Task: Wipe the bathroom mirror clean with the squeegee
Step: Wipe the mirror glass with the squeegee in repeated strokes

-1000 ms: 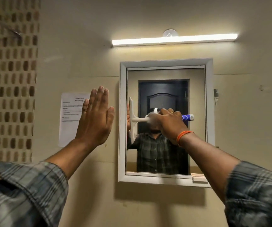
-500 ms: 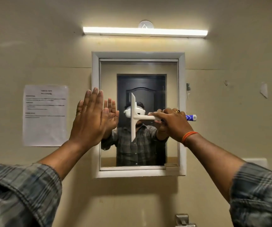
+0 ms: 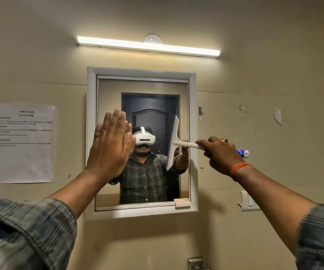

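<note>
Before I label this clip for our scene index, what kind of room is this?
Probably a small bathroom: a white-framed wall mirror under a tube light, and the right hand grips a squeegee near the glass's right edge. No sink shows.

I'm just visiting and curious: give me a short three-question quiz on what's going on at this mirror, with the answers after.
1. True or false: the left hand is curled round a cloth.
2. Which hand holds the squeegee? A) left hand B) right hand C) both
3. Fill in: the squeegee's blade stands nearly upright close to the ____ edge of the mirror.

Key
1. False. The left hand is flat with straight fingers, raised at the mirror's left side, and holds nothing.
2. B. The right hand is wrapped round the white handle; the blue end sticks out past it.
3. Right.
</note>
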